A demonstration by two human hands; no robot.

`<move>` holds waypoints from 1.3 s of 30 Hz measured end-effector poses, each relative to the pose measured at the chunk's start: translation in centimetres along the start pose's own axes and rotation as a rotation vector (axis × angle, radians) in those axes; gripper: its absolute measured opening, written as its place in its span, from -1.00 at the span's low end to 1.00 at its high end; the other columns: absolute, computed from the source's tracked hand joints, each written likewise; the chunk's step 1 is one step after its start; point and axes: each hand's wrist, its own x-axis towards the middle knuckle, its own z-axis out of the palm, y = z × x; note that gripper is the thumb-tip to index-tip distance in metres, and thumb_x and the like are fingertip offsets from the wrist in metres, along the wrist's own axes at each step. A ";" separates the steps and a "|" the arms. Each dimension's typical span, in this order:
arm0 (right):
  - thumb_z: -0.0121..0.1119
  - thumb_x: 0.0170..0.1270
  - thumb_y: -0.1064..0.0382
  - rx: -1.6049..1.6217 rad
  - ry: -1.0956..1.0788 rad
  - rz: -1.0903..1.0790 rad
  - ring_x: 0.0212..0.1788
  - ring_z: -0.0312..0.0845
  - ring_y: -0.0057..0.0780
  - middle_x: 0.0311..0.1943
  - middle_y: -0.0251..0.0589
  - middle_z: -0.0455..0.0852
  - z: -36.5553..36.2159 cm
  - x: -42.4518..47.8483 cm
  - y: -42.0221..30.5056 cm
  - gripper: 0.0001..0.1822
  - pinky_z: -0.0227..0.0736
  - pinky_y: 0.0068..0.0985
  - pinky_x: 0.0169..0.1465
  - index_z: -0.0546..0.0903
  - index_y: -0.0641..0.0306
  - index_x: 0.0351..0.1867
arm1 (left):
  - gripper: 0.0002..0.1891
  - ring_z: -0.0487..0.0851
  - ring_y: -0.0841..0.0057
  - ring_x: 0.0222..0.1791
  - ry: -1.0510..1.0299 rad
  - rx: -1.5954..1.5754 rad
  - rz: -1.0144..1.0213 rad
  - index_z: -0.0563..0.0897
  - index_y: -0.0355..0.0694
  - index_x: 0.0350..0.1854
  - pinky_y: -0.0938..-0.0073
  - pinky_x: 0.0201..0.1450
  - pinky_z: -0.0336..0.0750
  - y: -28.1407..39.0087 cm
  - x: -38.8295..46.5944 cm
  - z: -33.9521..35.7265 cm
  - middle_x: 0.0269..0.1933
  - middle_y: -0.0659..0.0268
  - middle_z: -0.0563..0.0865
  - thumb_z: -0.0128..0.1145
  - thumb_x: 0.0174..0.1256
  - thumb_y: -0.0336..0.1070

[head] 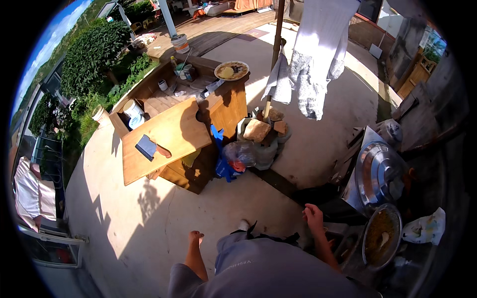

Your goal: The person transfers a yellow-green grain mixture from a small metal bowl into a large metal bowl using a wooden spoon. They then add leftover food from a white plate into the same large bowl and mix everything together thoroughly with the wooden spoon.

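My left hand (196, 237) hangs low over the concrete ground, fingers loosely curled, with nothing visible in it. On my other side, my right hand (313, 216) is half curled in the air, apart from any object and nearest the cooking area at right. There a round pan (396, 238) holds brownish-yellow food with a pale piece on it. Beyond the pan lies a large shiny metal lid (372, 173). Ahead of me, a wide-bladed knife (146, 146) with a ridged edge and wooden handle (163, 151) rests on a wooden board (175, 136), away from both hands.
A plate of food (231, 70) sits on a wooden cabinet (227, 108). White cloths (316, 48) hang beside a pole (276, 48) whose base is weighted with stones (257, 130). Blue and clear plastic bags (238, 154) lie beside the cabinet. White buckets (133, 111) stand behind the board.
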 end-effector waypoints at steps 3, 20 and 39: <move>0.11 0.43 0.27 0.032 -0.190 0.079 -0.44 0.56 -0.63 -0.36 -0.27 0.71 8.0 5.4 -1.5 -0.76 0.50 -0.62 -0.36 0.59 0.33 0.03 | -0.69 0.18 0.57 -0.59 0.102 -0.019 -0.099 0.34 -0.15 -0.72 0.33 -0.56 0.16 -5.2 -0.1 -2.3 -0.68 0.39 0.28 0.29 -0.06 -0.39; 0.21 0.40 0.07 0.532 -0.409 0.172 -0.16 0.70 -0.29 -0.02 -0.04 0.69 39.4 47.9 -17.3 -0.67 0.65 -0.45 -0.15 0.48 0.18 0.04 | -0.77 0.54 0.52 -0.62 0.369 -0.844 -0.661 0.67 -0.36 -0.22 0.51 -0.60 0.39 -7.0 -12.4 2.5 -0.53 0.28 0.62 0.32 0.06 -0.42; 0.01 0.38 0.45 0.770 -0.130 0.117 0.07 0.61 0.03 0.10 0.15 0.50 47.8 64.6 -18.4 -0.62 0.64 -0.11 0.16 0.26 0.44 0.17 | -0.71 0.40 0.64 -0.60 0.397 -0.773 -0.592 0.65 -0.36 -0.05 0.54 -0.59 0.27 5.5 -12.4 8.7 -0.52 0.43 0.53 0.21 0.23 -0.31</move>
